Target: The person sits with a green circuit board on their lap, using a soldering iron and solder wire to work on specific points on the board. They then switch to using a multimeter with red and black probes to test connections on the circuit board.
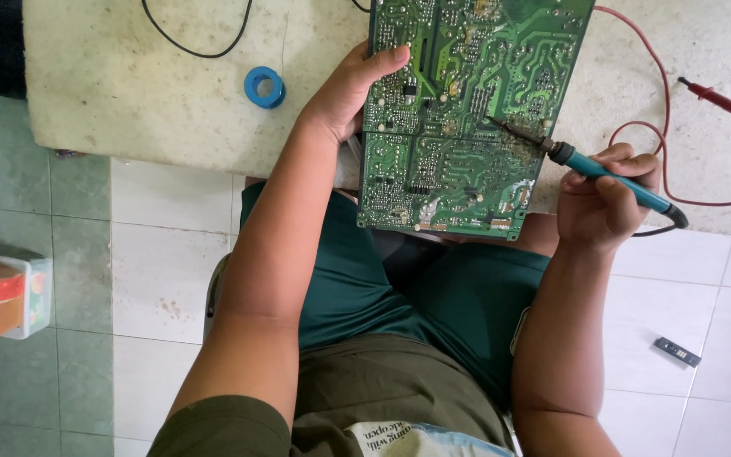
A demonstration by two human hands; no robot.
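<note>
A large green circuit board (458, 110) lies solder side up across the near edge of a pale worktable (154, 101), overhanging my lap. My left hand (349, 89) grips the board's left edge, thumb on top. My right hand (602, 199) holds a soldering iron (602, 173) with a teal handle like a pen. Its dark metal tip (509, 131) rests on the board's middle right area.
A blue roll of tape (264, 86) sits on the table left of the board. A red multimeter probe (725, 103) and its red lead (662, 93) lie at right, a black cable (200, 51) at top. A small dark part (677, 351) lies on the tiled floor; a colourful box (6, 296) stands at left.
</note>
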